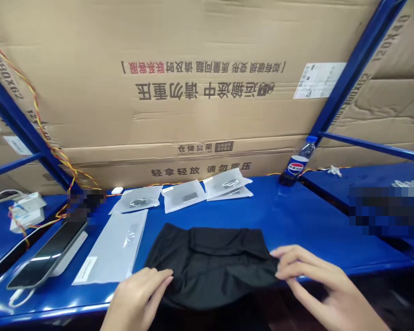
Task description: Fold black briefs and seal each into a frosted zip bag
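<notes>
Black cloth (221, 262) at blue worktop's (255, 216) front edge — your left hand (136, 299) and right hand (317, 276) each pinch one side. Clear packets (184, 195) and cola bottle (298, 161) stand you opposite cardboard (193, 110), blue shelf posts (355, 69) flanking.

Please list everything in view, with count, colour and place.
Cloth item: one, black, between the hands
Large sleeve: one, translucent white, left
Smaller sleeves: at least four, translucent white, back
Phone: one, dark screen, far left
Bottle: one, blue cap, dark drink, back right
Small case: one, white, back left
Power adapters: at least two, white, far left
Wires: several, red and yellow, left
Shelving: blue, beneath and beside
Cartons: several, brown, behind
Pixelated patches: two, dark, both sides, contents unclear
Left hand: one, cloth's left
Right hand: one, cloth's right
</notes>
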Demonstrator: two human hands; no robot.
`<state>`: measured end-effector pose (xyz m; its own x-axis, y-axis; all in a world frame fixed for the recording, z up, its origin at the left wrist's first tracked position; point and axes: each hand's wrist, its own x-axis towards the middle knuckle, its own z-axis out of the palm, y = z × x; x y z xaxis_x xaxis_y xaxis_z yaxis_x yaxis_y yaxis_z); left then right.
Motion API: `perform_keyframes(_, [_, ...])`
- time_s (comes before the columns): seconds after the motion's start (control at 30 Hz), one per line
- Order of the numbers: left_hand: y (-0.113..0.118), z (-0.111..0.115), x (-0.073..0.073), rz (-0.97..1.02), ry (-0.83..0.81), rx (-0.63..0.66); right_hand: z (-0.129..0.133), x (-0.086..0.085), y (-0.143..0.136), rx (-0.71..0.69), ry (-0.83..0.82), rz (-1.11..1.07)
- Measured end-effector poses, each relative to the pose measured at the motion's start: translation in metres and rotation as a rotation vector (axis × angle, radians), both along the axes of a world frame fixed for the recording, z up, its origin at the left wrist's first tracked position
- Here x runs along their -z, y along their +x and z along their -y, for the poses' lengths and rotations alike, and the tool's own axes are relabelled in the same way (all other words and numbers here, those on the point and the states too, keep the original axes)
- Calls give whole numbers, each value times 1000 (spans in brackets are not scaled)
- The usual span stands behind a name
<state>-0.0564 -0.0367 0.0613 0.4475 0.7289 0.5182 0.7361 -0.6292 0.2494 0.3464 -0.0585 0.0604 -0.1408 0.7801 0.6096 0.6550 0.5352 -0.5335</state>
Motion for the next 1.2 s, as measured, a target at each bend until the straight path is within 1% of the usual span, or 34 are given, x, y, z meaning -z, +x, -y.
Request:
perform_keyframes(0.03, [2, 3, 0, -6, 24, -8, 5, -1, 6, -48, -46, 38])
perform_keyframes(0.07, [5, 4, -2, -7, 41, -8, 8, 0, 11, -62, -82, 60])
perform_keyframes(0.13, [14, -4, -8, -7, 44, 16, 6, 5, 13, -3, -91, 66])
perform_keyframes(0.23, [33, -36, -17, -60, -30, 104, -14, 18, 3, 77, -70, 113])
perform_keyframes(0.33, [48, -68, -21, -163, -115, 211, -31, 25, -8, 44, -105, 133])
perform_keyframes(0.4, [53, -79, -23, -175, -171, 260, -36, 25, -10, 36, -145, 77])
perform_keyframes(0.47, [54, -85, -29, -106, -235, 257, -42, 19, -10, 66, -182, -15])
perform_keyframes(0.5, [55, -88, -32, -37, -278, 227, -48, 14, -10, 90, -192, -60])
perform_keyframes(0.53, [57, -94, -36, 42, -332, 188, -57, 10, -10, 115, -197, -98])
perform_keyframes(0.6, [61, -113, -40, 193, -453, 108, -87, 2, -12, 161, -206, -133])
perform_keyframes(0.67, [67, -140, -39, 248, -520, 77, -122, -1, -15, 183, -302, -109])
perform_keyframes(0.73, [70, -168, -30, 267, -587, 75, -153, 4, -19, 194, -347, -98])
perform_keyframes(0.77, [71, -179, -25, 276, -616, 77, -163, 8, -19, 195, -365, -95])
perform_keyframes(0.83, [69, -193, -13, 296, -668, 85, -172, 19, -18, 190, -387, -104])
perform_keyframes(0.93, [64, -198, -1, 320, -716, 96, -170, 33, -11, 175, -407, -134])
perform_keyframes(1.03, [62, -198, 1, 329, -734, 95, -168, 36, -9, 150, -420, -175])
perform_keyframes(1.13, [63, -196, -7, 329, -710, 90, -170, 28, -11, 116, -417, -235])
perform_keyframes(1.2, [62, -191, -20, 325, -670, 90, -165, 17, -11, 88, -406, -279])
